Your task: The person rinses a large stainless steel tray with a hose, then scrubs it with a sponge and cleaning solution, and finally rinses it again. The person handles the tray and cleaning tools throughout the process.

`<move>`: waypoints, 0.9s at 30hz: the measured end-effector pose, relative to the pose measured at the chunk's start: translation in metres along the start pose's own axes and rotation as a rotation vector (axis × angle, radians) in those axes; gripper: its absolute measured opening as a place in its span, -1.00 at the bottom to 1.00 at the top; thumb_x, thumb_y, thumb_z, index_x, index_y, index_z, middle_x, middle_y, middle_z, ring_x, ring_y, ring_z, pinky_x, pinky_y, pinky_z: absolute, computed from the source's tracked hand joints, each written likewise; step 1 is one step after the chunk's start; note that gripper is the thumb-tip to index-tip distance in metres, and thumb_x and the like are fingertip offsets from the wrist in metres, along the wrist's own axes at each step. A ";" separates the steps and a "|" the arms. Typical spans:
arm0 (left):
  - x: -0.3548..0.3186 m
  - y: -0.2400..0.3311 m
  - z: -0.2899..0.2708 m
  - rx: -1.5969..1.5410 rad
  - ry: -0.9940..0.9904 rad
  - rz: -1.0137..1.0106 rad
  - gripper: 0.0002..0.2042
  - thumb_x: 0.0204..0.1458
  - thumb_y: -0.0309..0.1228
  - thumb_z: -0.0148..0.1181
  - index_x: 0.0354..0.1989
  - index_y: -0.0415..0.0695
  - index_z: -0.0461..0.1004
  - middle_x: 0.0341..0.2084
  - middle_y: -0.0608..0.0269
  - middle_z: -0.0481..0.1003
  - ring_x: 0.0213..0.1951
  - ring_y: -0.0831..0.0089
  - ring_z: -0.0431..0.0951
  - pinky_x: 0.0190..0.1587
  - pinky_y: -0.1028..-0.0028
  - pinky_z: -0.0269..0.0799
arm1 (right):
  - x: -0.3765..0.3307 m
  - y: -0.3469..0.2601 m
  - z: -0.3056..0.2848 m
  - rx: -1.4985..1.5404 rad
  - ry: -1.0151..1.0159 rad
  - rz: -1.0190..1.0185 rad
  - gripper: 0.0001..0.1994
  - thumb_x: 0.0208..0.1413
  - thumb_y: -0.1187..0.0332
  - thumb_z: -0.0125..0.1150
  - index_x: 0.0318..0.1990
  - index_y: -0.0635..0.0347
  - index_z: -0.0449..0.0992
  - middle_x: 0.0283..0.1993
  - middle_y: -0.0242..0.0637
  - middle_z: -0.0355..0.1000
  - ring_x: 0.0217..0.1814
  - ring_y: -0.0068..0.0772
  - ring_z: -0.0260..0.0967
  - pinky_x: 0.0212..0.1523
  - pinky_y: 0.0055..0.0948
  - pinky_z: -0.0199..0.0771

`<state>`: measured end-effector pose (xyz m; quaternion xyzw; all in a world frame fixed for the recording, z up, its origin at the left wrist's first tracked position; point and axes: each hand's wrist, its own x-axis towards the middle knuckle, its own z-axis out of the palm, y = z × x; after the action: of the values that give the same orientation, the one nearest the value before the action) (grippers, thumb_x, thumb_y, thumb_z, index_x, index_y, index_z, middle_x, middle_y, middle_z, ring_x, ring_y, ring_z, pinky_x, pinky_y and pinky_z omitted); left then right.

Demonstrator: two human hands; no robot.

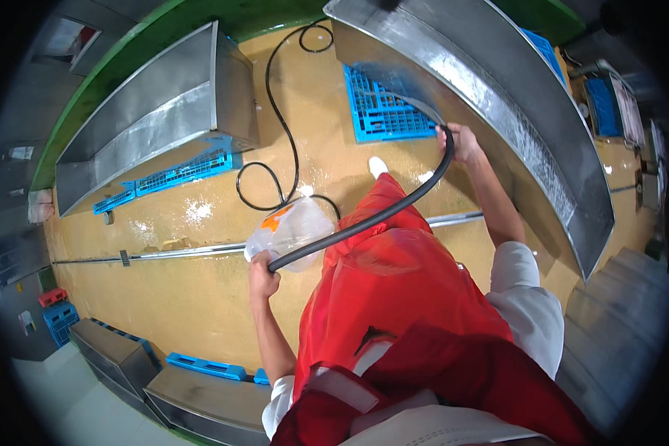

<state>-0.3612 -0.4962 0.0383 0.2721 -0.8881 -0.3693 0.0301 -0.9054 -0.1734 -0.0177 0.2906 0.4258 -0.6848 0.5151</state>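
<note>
A thick black hose (383, 216) runs across in front of my red apron (416, 282). My right hand (462, 143) is closed around it near its far end, beside the large steel trough (490, 74). From that end a stream of water sprays up and to the left, over a blue plastic pallet (383, 111) on the floor. Lower and to the left, my left hand (262, 278) grips the same hose. Just beyond the left hand is a translucent plastic bag (301, 227) with an orange patch, partly covered by the hose.
The hose trails in loops (279, 111) over the wet tan floor (178, 290). A second steel trough (156, 119) stands far left above blue pallets (182, 172). A metal drain strip (178, 252) crosses the floor. Steel boxes (201, 398) stand near left; a blurred translucent sheet (617, 327) is at right.
</note>
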 end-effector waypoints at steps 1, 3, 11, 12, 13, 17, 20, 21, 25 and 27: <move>-0.015 -0.018 0.010 0.003 -0.039 0.030 -0.71 -0.45 -0.69 -0.04 -0.43 -0.26 0.45 -0.46 -0.15 0.47 -0.27 -0.18 0.46 -0.13 0.11 0.39 | -0.013 0.011 0.015 0.048 0.023 0.015 -0.61 0.34 0.07 -0.19 -0.24 0.21 0.44 -0.57 -0.51 0.24 -0.59 -0.60 0.18 -0.58 -0.55 0.27; -0.040 -0.047 0.030 0.017 -0.131 0.061 -0.72 -0.42 -0.67 -0.01 -0.41 -0.26 0.44 -0.43 -0.15 0.48 -0.27 -0.18 0.46 -0.15 0.08 0.39 | -0.031 0.028 0.014 0.031 0.042 -0.011 -0.61 0.33 0.03 -0.18 -0.30 0.13 0.43 -0.63 -0.58 0.18 -0.65 -0.64 0.10 -0.64 -0.56 0.19; -0.143 -0.074 0.069 -0.113 -0.174 -0.161 -0.78 -0.36 -0.68 -0.03 -0.43 -0.29 0.39 -0.46 -0.20 0.45 -0.29 -0.21 0.45 -0.23 0.07 0.35 | -0.099 0.093 0.002 -0.413 0.197 -0.196 -0.66 0.33 0.06 -0.20 -0.46 -0.01 0.27 -0.70 -0.67 0.04 -0.75 -0.72 -0.09 -0.73 -0.58 -0.01; -0.150 -0.077 0.070 -0.104 -0.163 -0.165 -0.78 -0.36 -0.69 -0.04 -0.43 -0.29 0.39 -0.46 -0.20 0.46 -0.29 -0.21 0.45 -0.23 0.07 0.35 | -0.105 0.098 0.002 -0.412 0.185 -0.216 -0.67 0.33 0.08 -0.21 -0.46 -0.01 0.27 -0.70 -0.67 0.04 -0.75 -0.72 -0.09 -0.73 -0.58 -0.01; -0.156 -0.081 0.072 -0.135 -0.136 -0.119 -0.77 -0.36 -0.69 -0.04 -0.43 -0.29 0.39 -0.46 -0.20 0.46 -0.29 -0.21 0.45 -0.23 0.08 0.35 | -0.108 0.105 -0.005 -0.366 0.159 -0.237 -0.70 0.33 0.11 -0.19 -0.42 -0.01 0.29 -0.69 -0.69 0.05 -0.76 -0.76 -0.08 -0.76 -0.63 -0.04; -0.182 -0.080 0.078 -0.201 -0.058 -0.024 -0.77 -0.37 -0.70 -0.06 -0.44 -0.29 0.39 -0.47 -0.19 0.46 -0.29 -0.20 0.45 -0.23 0.08 0.35 | -0.113 0.139 -0.031 -0.305 0.078 -0.257 -0.72 0.31 0.13 -0.17 -0.41 0.00 0.30 -0.68 -0.68 0.06 -0.76 -0.75 -0.09 -0.77 -0.62 -0.07; -0.210 -0.069 0.080 -0.191 -0.049 -0.026 -0.77 -0.37 -0.69 -0.06 -0.44 -0.28 0.39 -0.47 -0.19 0.46 -0.30 -0.20 0.45 -0.22 0.08 0.35 | -0.126 0.180 -0.047 -0.338 0.017 -0.241 -0.72 0.31 0.12 -0.17 -0.40 0.02 0.30 -0.69 -0.66 0.06 -0.77 -0.75 -0.10 -0.79 -0.63 -0.12; -0.221 -0.066 0.081 -0.186 -0.045 -0.034 -0.77 -0.37 -0.69 -0.06 -0.44 -0.28 0.39 -0.47 -0.19 0.46 -0.30 -0.20 0.45 -0.22 0.08 0.35 | -0.132 0.192 -0.054 -0.321 -0.002 -0.266 -0.72 0.31 0.13 -0.18 -0.40 0.02 0.30 -0.69 -0.66 0.06 -0.77 -0.75 -0.10 -0.79 -0.63 -0.12; -0.277 -0.055 0.098 -0.099 -0.053 -0.005 -0.78 -0.36 -0.68 -0.06 -0.44 -0.27 0.39 -0.47 -0.18 0.46 -0.30 -0.21 0.45 -0.21 0.08 0.35 | -0.161 0.235 -0.107 -0.233 -0.061 -0.318 -0.73 0.30 0.14 -0.19 -0.40 0.00 0.30 -0.69 -0.65 0.06 -0.76 -0.73 -0.09 -0.78 -0.61 -0.10; -0.309 -0.049 0.111 -0.061 -0.057 0.019 -0.78 -0.35 -0.68 -0.06 -0.44 -0.27 0.39 -0.47 -0.18 0.46 -0.30 -0.21 0.45 -0.21 0.07 0.35 | -0.176 0.253 -0.134 -0.195 -0.124 -0.322 -0.74 0.30 0.14 -0.20 -0.40 -0.01 0.30 -0.69 -0.66 0.07 -0.76 -0.73 -0.08 -0.77 -0.61 -0.09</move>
<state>-0.1038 -0.2972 -0.0297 0.2519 -0.8795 -0.4034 0.0167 -0.6170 -0.0017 -0.0054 0.1247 0.4986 -0.7303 0.4500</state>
